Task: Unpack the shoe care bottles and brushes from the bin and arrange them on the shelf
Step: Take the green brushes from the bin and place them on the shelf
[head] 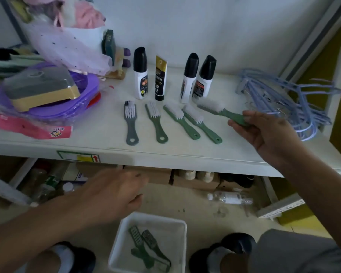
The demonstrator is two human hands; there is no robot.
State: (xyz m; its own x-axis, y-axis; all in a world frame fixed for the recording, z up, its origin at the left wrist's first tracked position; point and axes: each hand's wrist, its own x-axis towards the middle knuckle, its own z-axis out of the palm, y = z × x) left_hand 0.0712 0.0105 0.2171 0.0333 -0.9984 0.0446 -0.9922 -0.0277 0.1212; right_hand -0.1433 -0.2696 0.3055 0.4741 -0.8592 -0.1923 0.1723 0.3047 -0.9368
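Four green brushes (156,123) side by side on the white shelf (98,134), bristles far, handles toward the near edge, none touching. Just right of that row, a fifth brush (213,107), angled, bristle end beside the fourth one's head; resting on the shelf or just above it, cannot tell which. Pinched at the handle end by the right hand (264,133), thumb on top, fingers curled beneath. Behind the row, standing upright: a white bottle (140,75) with a black cap, a black and gold tube (160,77), then two more black-capped bottles (189,81) close together, leaning slightly. Left hand (114,192) blurred, low in front of the shelf edge, fingers loosely bent, holding nothing. Nearer, on the floor, a white bin (117,249) with two dark green brushes (149,240) crossed inside. At the right end of the shelf, a heap of blue hangers (283,99). At the left end, purple trays (57,111) under a grey and gold box (41,91), with a pink packet (28,127) at the near edge.
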